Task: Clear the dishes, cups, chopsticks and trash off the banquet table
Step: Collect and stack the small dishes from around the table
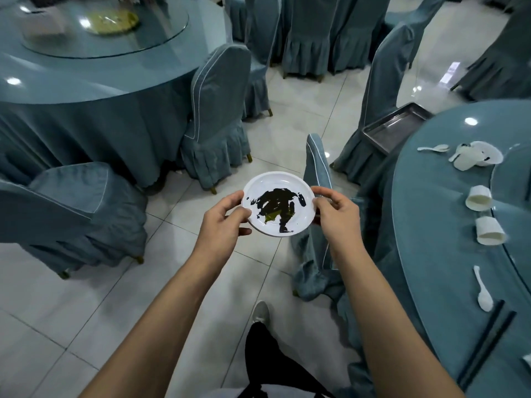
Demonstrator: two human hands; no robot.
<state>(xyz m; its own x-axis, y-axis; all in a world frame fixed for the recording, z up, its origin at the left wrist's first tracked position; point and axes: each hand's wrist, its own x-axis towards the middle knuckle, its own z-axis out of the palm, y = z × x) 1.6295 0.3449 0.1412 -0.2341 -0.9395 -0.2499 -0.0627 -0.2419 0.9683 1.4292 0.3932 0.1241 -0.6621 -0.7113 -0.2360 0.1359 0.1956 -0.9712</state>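
A white plate (260, 186) smeared with dark sauce is held over the tiled floor. My left hand (224, 222) grips its left rim and my right hand (337, 214) grips its right rim. On the banquet table (431, 225) at the right lie two white cups (479, 198) (489, 231) on their sides, a white spoon (483, 291), dark chopsticks (485, 340), another spoon (435, 148) and a white bowl (479, 155) with crumpled white trash.
A metal tray (395, 127) rests on a covered chair beside the right table. Blue-covered chairs (218, 116) (316, 173) stand around me. A second round table (86, 67) with a glass turntable is at the upper left. My foot (261, 311) is on the floor.
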